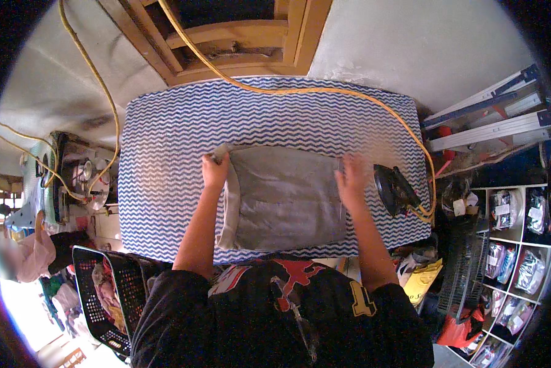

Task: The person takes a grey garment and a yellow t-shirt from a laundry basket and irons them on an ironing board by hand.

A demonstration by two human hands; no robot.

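Note:
A grey garment (289,198) lies flat on an ironing table covered with a blue-and-white zigzag cloth (165,115). At the garment's far left corner, my left hand (216,170) has its fingers closed on a bunched bit of the fabric. My right hand (351,181), a little blurred, is at the garment's right edge with its fingers apart; whether it touches the fabric is hard to tell. To the right of that hand, a black iron (395,191) rests on the cloth, joined to a yellow cord (349,91) that runs across the far side of the table.
Black plastic baskets (80,294) with clothes stand at the lower left. Another person (36,257) is beyond them, near a second iron's table. On the right are an aluminium ladder (491,131), a yellow bag (422,280) and white shelving (519,241) with wrapped packets.

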